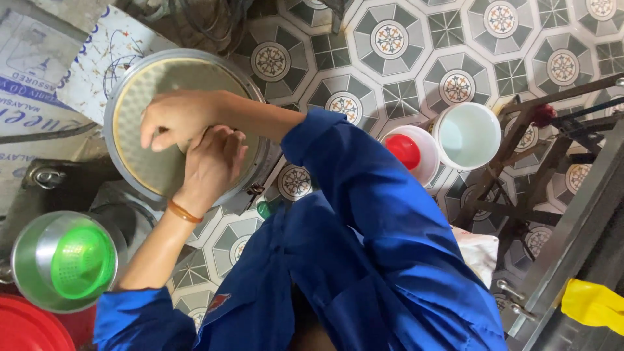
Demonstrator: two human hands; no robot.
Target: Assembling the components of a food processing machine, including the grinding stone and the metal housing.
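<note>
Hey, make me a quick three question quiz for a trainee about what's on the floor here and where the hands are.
1. True or false: both hands rest over the round steel pan of pale batter.
2. What colour is the strainer inside the steel bowl? A red, B green, C blue.
3. Fill in: the white cup with the red thing in it stands beside an empty white ____.

Key
1. True: the left hand and the right hand both lie over the batter, touching each other.
2. B
3. cup
</note>
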